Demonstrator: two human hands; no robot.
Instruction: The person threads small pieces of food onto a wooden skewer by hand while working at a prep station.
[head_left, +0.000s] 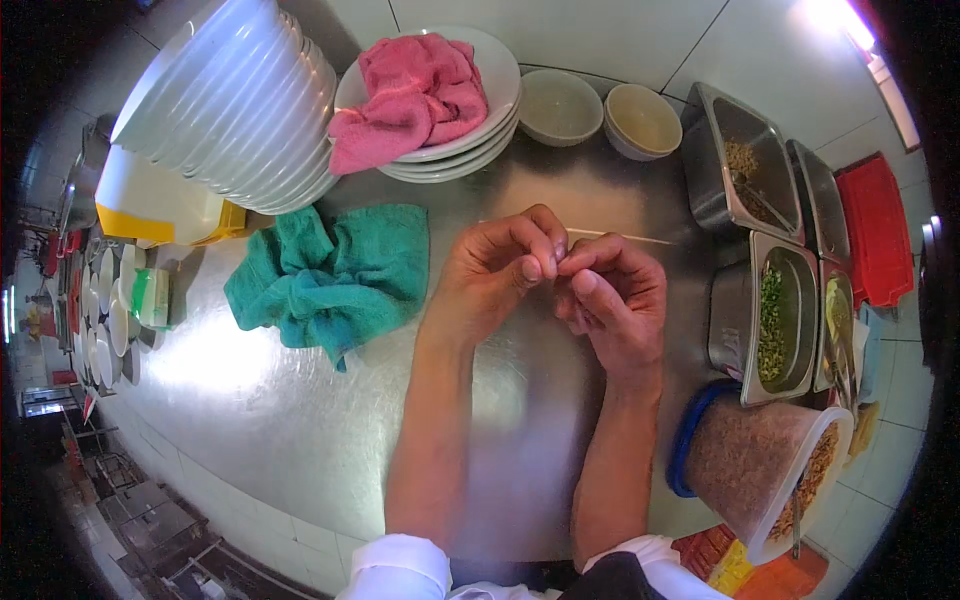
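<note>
My left hand (506, 262) and my right hand (615, 292) meet over the steel worktop (495, 465), in the middle of the view. Thumb and fingertips of each are drawn together, and the two sets touch or nearly touch. Whether something tiny is pinched between them, I cannot tell. Just behind the fingers runs a thin pale strip (637, 237), perhaps a stick or a reflection. Left of my left hand lies a crumpled green cloth (337, 277). A steel pan of chopped green herbs (772, 330) stands to the right of my right hand.
Behind are stacked white bowls (232, 112), a pink cloth (420, 97) on white plates (450, 169) and small bowls (561, 109). At right stand a steel pan of brown crumbs (742, 165), a red lid (874, 225) and a plastic tub (750, 457) with a spoon handle.
</note>
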